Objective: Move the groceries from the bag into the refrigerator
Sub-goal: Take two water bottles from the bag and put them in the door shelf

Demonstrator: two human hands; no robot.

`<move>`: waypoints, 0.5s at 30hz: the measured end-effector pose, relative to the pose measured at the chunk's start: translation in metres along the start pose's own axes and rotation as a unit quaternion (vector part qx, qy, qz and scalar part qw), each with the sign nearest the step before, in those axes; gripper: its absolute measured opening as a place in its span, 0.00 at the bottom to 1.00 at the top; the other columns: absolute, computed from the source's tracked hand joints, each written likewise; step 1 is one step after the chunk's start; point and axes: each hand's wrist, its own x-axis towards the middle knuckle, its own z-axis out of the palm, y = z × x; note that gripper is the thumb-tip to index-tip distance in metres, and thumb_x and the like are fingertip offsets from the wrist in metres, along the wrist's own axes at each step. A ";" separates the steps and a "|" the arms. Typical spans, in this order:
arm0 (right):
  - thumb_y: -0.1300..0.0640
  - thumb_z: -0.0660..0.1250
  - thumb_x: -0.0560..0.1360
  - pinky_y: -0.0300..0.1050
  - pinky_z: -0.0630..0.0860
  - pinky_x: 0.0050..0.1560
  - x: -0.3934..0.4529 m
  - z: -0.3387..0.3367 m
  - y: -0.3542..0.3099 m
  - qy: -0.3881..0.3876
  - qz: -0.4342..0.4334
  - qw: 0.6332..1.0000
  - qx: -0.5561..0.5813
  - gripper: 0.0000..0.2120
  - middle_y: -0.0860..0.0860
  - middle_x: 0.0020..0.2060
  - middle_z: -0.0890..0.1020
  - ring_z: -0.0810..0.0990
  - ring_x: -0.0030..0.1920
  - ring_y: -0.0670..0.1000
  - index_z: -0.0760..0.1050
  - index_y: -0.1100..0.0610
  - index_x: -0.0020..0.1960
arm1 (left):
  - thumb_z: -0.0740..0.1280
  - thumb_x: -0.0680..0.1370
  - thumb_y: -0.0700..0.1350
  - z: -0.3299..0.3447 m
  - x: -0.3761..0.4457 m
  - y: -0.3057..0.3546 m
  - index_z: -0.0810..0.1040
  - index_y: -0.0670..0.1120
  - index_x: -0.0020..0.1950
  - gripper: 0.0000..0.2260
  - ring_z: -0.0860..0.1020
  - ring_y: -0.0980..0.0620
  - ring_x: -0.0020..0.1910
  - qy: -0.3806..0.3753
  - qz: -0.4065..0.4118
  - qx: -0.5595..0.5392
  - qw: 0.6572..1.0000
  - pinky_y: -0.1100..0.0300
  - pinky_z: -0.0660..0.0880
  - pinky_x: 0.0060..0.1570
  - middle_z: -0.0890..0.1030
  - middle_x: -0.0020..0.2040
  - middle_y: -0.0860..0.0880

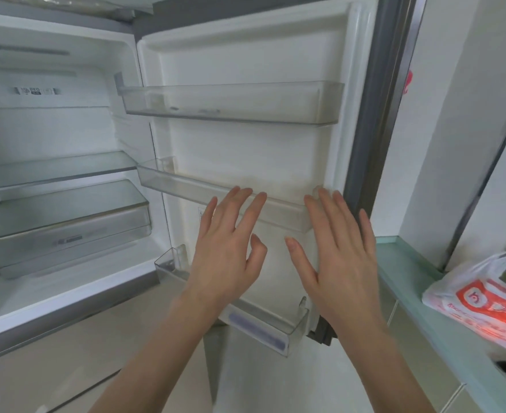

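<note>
Your left hand (228, 248) and right hand (338, 257) hold nothing, fingers spread. The bag (481, 302) overhangs the table (406, 281) edge; a careless grab could tip it off.

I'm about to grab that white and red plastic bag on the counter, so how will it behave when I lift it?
The plastic bag looks thin and crinkled, so it will probably sag rather than hold its shape. Something yellow-green sits at its open top, so contents may shift or spill if lifted by one side. It lies near the counter edge; a push could slide it off.

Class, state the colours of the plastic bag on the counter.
White with red-orange print, seen in the head view: plastic bag.
</note>
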 end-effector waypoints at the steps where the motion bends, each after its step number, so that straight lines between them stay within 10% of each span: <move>1: 0.42 0.57 0.85 0.60 0.57 0.80 0.003 0.005 0.003 0.001 -0.011 1.000 0.000 0.28 0.53 0.80 0.66 0.62 0.81 0.54 0.64 0.55 0.81 | 0.60 0.78 0.42 0.006 0.005 0.003 0.68 0.45 0.79 0.28 0.65 0.44 0.79 -0.003 -0.001 0.005 1.000 0.39 0.59 0.77 0.70 0.76 0.44; 15: 0.51 0.62 0.84 0.55 0.72 0.73 0.046 0.060 0.067 0.007 -0.015 1.000 0.011 0.24 0.60 0.71 0.76 0.74 0.73 0.59 0.70 0.64 0.75 | 0.60 0.82 0.48 0.074 0.046 0.016 0.63 0.43 0.82 0.27 0.62 0.41 0.81 -0.021 -0.048 0.092 0.994 0.40 0.61 0.77 0.67 0.79 0.40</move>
